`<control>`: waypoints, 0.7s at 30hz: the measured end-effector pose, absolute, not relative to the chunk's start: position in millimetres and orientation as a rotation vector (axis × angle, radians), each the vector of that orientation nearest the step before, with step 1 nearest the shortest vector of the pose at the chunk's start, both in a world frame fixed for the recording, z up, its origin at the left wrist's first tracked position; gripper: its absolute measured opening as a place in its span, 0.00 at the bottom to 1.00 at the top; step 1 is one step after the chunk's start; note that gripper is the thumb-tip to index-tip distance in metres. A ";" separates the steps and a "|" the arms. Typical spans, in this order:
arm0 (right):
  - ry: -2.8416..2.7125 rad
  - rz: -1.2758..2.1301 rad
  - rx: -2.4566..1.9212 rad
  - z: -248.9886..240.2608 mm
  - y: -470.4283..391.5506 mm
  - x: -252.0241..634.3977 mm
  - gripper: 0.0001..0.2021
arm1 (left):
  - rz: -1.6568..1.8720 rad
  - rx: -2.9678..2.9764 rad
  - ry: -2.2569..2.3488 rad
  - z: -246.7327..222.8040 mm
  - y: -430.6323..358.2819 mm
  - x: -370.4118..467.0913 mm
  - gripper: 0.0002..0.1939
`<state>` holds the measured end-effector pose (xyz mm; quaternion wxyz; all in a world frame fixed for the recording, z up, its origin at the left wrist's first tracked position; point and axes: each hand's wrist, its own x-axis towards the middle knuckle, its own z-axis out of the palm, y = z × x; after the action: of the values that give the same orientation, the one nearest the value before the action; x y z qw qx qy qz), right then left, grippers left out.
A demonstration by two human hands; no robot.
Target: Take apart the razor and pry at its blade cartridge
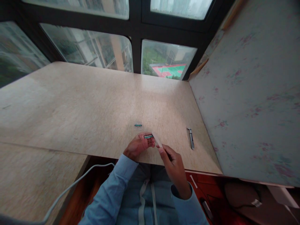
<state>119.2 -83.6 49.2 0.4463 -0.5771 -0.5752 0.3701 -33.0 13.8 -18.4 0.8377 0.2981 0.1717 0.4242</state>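
A razor cartridge (148, 136) with a dark and teal face lies in my left hand (138, 147), whose fingers are curled round it near the front edge of the tabletop. My right hand (172, 162) pinches a flat, whitish strip (157, 139); its upper end reaches close to the cartridge. Whether the strip touches the cartridge, I cannot tell. Just beyond my left hand, a second razor cartridge (138, 125) lies on the tabletop, seemingly in a clear holder. To the right lies a razor handle (191, 139), grey and black, apart from both hands.
The beige marbled tabletop (105, 103) runs up to dark-framed windows (137, 50). A flower-patterned wall (248, 93) bounds the right side. At the lower left, a white cable (67, 189) crosses the lower surface's edge. Below right are a reddish floor and a brown item (241, 197).
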 end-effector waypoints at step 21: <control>-1.509 0.998 -1.328 53.8 -85.4 119.8 0.18 | 0.865 0.710 0.317 -16.4 13.9 -35.7 0.27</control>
<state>119.8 -85.4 53.8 0.4337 -0.5332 -0.6059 0.4005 -35.7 13.9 -16.4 0.8355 0.3354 0.1499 0.4086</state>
